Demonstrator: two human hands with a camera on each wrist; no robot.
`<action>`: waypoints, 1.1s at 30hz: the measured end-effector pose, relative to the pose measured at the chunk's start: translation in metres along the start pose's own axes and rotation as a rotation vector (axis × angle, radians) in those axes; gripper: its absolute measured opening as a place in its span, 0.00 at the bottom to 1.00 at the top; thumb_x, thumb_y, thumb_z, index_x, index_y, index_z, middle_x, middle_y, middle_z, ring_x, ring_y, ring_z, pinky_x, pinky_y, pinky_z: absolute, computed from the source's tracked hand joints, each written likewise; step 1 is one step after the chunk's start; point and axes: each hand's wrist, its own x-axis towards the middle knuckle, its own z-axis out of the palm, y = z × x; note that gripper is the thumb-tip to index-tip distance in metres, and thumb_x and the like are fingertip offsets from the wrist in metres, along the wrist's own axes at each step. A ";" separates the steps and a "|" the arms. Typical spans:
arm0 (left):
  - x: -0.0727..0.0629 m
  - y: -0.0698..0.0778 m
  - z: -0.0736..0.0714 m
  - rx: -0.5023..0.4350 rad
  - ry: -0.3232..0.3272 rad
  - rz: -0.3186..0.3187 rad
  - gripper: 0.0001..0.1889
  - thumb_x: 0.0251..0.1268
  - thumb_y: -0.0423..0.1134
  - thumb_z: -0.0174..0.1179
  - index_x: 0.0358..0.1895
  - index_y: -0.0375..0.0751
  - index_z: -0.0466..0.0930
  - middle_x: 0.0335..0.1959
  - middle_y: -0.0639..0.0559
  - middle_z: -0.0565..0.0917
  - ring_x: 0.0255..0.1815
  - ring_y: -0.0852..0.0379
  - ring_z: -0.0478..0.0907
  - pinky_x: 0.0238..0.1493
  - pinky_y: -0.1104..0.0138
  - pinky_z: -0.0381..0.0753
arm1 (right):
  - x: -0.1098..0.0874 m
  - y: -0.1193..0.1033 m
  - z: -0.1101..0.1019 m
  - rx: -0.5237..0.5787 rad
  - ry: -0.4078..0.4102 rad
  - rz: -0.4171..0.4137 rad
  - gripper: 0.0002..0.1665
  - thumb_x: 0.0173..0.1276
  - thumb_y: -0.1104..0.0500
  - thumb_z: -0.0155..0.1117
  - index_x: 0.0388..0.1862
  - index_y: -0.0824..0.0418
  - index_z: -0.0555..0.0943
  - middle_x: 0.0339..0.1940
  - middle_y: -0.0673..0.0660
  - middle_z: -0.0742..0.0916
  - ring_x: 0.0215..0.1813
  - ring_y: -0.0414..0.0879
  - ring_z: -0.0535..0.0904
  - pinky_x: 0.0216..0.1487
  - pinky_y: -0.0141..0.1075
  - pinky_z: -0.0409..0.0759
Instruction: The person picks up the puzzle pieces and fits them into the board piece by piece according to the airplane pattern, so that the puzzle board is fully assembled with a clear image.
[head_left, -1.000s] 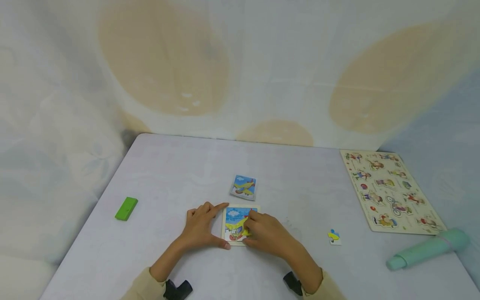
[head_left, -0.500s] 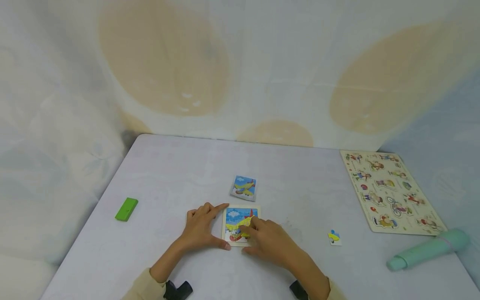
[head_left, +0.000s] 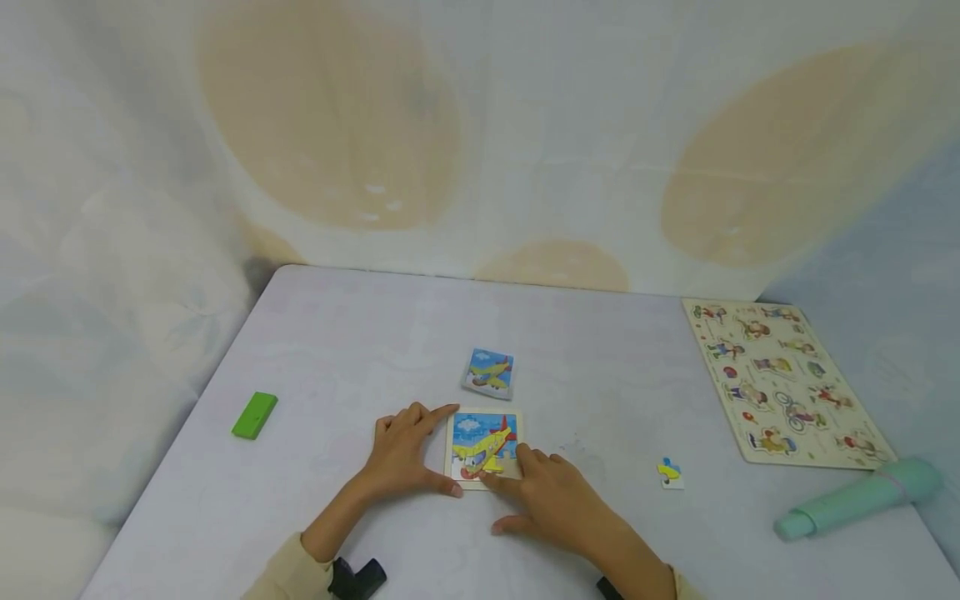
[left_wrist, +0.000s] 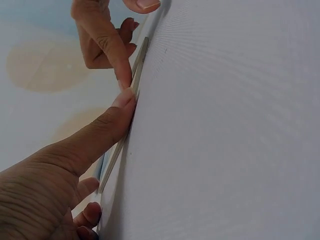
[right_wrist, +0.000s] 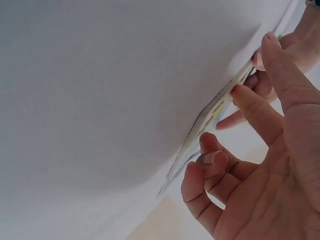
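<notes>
A small framed jigsaw puzzle (head_left: pixel 469 427) with a yellow airplane picture lies at the middle of the table. My left hand (head_left: pixel 405 450) holds it along its left side, the forefinger at the far corner and the thumb at the near one. In the left wrist view the thumb (left_wrist: pixel 100 131) lies against the frame's edge. Over the lower right of the picture, my right hand (head_left: pixel 558 500) reaches with a straight forefinger touching a yellow piece (head_left: pixel 493 463). Its thumb is spread away; the other fingers curl loosely. The right hand hides the frame's lower right corner.
Behind the puzzle lies a small airplane picture (head_left: pixel 489 373). One loose puzzle piece (head_left: pixel 670 473) lies to the right. A green block (head_left: pixel 255 415) is at the left. At the right are a wooden picture board (head_left: pixel 783 383) and a rolled green mat (head_left: pixel 855 498).
My right hand has let go of the yellow piece, drawn back toward the lower right and stretched its forefinger onto the picture. The left hand keeps its place.
</notes>
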 end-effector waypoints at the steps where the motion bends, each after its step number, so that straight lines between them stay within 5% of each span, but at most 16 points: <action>1: 0.000 0.000 0.000 -0.001 0.000 0.001 0.59 0.24 0.66 0.81 0.72 0.57 0.69 0.36 0.58 0.65 0.41 0.61 0.62 0.49 0.54 0.55 | 0.000 0.000 0.000 0.005 -0.005 0.005 0.36 0.58 0.26 0.61 0.65 0.33 0.78 0.45 0.57 0.79 0.42 0.47 0.78 0.43 0.44 0.81; 7: 0.000 0.000 0.000 -0.001 -0.002 -0.002 0.58 0.24 0.66 0.81 0.72 0.58 0.69 0.35 0.59 0.65 0.41 0.61 0.62 0.49 0.54 0.55 | 0.000 -0.005 -0.003 0.031 -0.066 0.036 0.42 0.55 0.24 0.63 0.69 0.34 0.74 0.48 0.56 0.79 0.47 0.48 0.78 0.48 0.44 0.80; 14: 0.000 -0.001 0.001 -0.004 0.001 -0.002 0.58 0.24 0.66 0.81 0.72 0.58 0.69 0.36 0.59 0.65 0.41 0.61 0.62 0.50 0.53 0.55 | -0.012 0.003 -0.007 0.067 -0.053 0.100 0.47 0.54 0.26 0.66 0.72 0.37 0.70 0.38 0.48 0.75 0.34 0.39 0.68 0.38 0.34 0.74; 23: 0.002 -0.002 0.003 -0.019 -0.017 -0.004 0.59 0.23 0.66 0.81 0.72 0.60 0.68 0.37 0.59 0.65 0.42 0.60 0.63 0.51 0.53 0.55 | -0.059 0.052 -0.013 0.264 -0.013 0.394 0.45 0.52 0.39 0.76 0.70 0.42 0.74 0.42 0.46 0.78 0.33 0.36 0.70 0.37 0.32 0.74; 33: 0.001 -0.002 0.002 -0.011 -0.016 -0.006 0.59 0.23 0.67 0.81 0.72 0.59 0.68 0.36 0.59 0.64 0.42 0.60 0.63 0.51 0.53 0.55 | -0.111 0.091 -0.002 0.360 0.100 0.448 0.41 0.56 0.44 0.75 0.69 0.50 0.75 0.39 0.44 0.74 0.33 0.31 0.65 0.31 0.29 0.68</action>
